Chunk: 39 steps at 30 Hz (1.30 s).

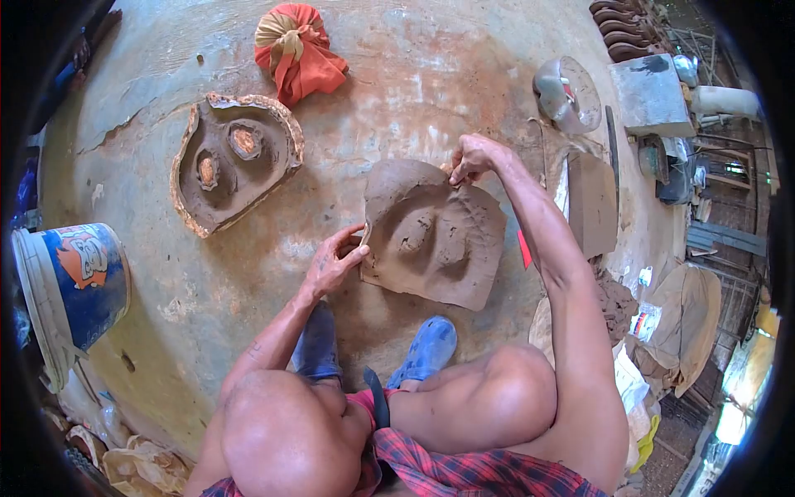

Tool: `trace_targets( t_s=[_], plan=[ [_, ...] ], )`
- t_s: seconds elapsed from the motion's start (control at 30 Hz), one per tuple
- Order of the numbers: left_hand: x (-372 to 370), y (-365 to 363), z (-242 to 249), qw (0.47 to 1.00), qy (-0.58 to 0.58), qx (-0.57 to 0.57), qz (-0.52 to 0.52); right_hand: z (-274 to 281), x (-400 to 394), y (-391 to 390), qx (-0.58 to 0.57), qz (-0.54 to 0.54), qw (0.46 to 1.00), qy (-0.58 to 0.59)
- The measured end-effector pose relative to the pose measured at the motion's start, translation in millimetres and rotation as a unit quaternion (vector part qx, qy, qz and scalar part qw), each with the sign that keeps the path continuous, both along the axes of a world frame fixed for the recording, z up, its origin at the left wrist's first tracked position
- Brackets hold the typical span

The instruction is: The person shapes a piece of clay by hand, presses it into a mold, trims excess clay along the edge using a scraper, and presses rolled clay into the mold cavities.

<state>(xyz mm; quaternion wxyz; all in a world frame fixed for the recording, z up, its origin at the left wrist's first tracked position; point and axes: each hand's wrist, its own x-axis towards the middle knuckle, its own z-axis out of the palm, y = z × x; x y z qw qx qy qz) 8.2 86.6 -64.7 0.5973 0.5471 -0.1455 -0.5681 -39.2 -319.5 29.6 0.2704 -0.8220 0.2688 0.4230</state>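
On the floor before me lies a sheet of wet brown clay (431,286) with a ragged edge, pressed into a hollow shape with two raised lumps inside. Whatever supports it underneath is mostly hidden. My left hand (331,263) grips its left edge between thumb and fingers. At the upper rim, my right hand (476,157) is closed in a pinch on the clay. To the upper left sits a similar rough-edged mould (240,195), lined with clay, with two orange-topped lumps standing in it.
An orange cloth bundle (298,54) rests farther out. A metal bowl-like container (570,95) and flat brown slabs (592,203) are at right, near a grey block (652,93). A blue-and-white bucket (83,290) stands left. My blue shoes (426,348) are close to the clay.
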Motion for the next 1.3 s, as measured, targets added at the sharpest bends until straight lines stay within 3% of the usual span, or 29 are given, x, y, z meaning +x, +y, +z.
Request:
trace_targets(
  t_s=[0.1, 0.3, 0.47, 0.57, 0.67, 0.77, 0.93, 1.03, 1.1, 1.2, 1.3],
  plan=[
    [-4, 3, -11, 1.0, -0.029, -0.005, -0.004, -9, 4, 1, 0.037, -0.043, 0.997, 0.047],
    [0, 0, -2, 0.998, -0.047, 0.015, -0.023, -12, -9, -3, 0.026, -0.048, 0.998, -0.022],
    [-3, -2, -9, 0.999, -0.046, 0.0, 0.006, 1, -26, 14, -0.04, 0.019, 0.997, -0.071],
    [-10, 6, -10, 0.999, -0.043, -0.012, 0.004, -9, -61, 41, -0.034, -0.057, 0.985, -0.161],
    [-4, 1, -3, 0.999, -0.046, 0.02, -0.003, -29, -91, 51, -0.158, 0.033, 0.954, -0.251],
    [-2, 0, 0, 0.998, -0.054, 0.028, -0.016, -21, -105, 85, -0.246, 0.049, 0.916, -0.312],
    [-4, 0, -6, 0.998, -0.06, 0.023, -0.004, -1, -97, 96, -0.287, 0.046, 0.931, -0.221],
    [-8, 1, -8, 0.998, -0.059, 0.024, -0.007, -8, -99, 73, -0.261, 0.004, 0.92, -0.293],
    [-5, 1, -7, 0.997, -0.072, 0.021, -0.01, -17, -99, 93, -0.265, -0.002, 0.924, -0.275],
    [-6, 0, -3, 0.997, -0.068, 0.026, -0.007, -22, -100, 123, -0.379, 0.105, 0.89, -0.23],
    [-4, 0, -1, 0.998, -0.056, 0.03, -0.001, -6, -83, 109, -0.349, 0.135, 0.912, -0.167]
  ],
)
